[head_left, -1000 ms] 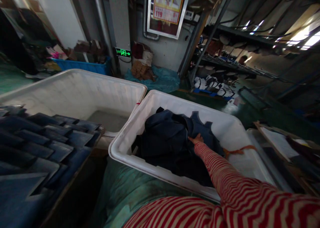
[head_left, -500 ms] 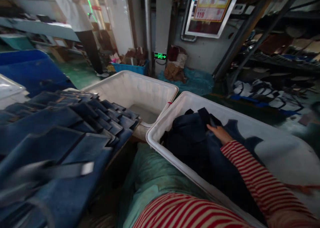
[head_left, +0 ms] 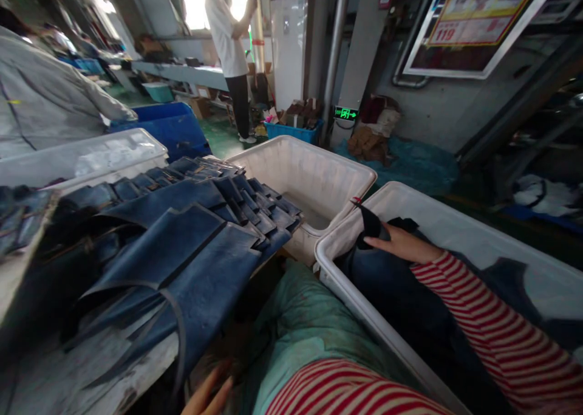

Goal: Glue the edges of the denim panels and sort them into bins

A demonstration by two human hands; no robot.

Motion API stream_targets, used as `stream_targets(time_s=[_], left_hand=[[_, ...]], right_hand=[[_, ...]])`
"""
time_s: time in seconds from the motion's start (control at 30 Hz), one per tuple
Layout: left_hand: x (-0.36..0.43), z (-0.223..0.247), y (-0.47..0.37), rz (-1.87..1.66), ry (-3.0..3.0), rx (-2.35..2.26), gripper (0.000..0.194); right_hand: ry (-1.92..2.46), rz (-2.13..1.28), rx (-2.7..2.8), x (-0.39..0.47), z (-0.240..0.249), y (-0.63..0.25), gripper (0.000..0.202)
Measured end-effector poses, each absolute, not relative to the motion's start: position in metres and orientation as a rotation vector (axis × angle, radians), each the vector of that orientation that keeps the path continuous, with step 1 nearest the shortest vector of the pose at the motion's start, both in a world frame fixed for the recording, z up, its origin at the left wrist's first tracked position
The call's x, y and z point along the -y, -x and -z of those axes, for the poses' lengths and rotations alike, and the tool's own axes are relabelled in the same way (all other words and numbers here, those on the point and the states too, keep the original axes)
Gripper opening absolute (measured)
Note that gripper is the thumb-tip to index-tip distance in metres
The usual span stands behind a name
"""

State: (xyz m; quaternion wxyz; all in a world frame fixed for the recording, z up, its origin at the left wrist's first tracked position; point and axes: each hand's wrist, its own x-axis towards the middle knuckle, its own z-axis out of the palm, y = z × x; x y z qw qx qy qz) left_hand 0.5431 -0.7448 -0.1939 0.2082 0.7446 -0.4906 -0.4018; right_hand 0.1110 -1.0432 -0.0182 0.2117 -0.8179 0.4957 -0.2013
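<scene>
My right hand [head_left: 405, 245] is closed on the edge of a dark blue leather-like piece [head_left: 372, 222], thumb below and fingers above, at the far-left corner of a white plastic bin [head_left: 339, 293]. More dark blue pieces [head_left: 392, 287] lie below it in that bin. At the bottom edge, my left hand [head_left: 209, 394] shows only in part, fingers stretched and apart, holding nothing visible. It is beside a table with a layered spread of cut blue pieces [head_left: 191, 251]; a curved strip [head_left: 178, 324] hangs off the near end.
A second white bin [head_left: 310, 150] stands ahead, touching the first. Behind the table are a translucent bin [head_left: 118, 147] and a blue bin [head_left: 177, 120]. A person in grey [head_left: 50, 93] is at the left; another person [head_left: 230, 44] stands farther back. My green-clad leg [head_left: 300, 312] is between table and bin.
My view has turned left, so things sit farther right. The right hand now has a flap of the dark piece raised near the bin's rim. Fingers of my left hand have appeared below.
</scene>
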Motion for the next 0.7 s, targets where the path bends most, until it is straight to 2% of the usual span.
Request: stream_targets(time_s=[0.13,0.3,0.47,0.7], left_hand=[[0.736,0.221,-0.527,0.819,-2.305,1.525,0.043],[0.727,0.236,-0.538,0.643,-2.466,1.296,0.040],[0.713,0.246,-0.533,0.632,-2.491,1.280,0.034],[0.708,0.258,-0.533,0.681,-2.499,1.290,0.038]], right_hand=[[2.400,0.629,-1.292,1.044,0.013,-0.174,0.058],[2.556,0.622,-0.885,1.040,0.024,-0.245,0.043],[2.491,0.554,-0.792,1.047,0.048,-0.277,0.040],[2.494,0.498,-0.714,1.045,0.047,-0.293,0.036]])
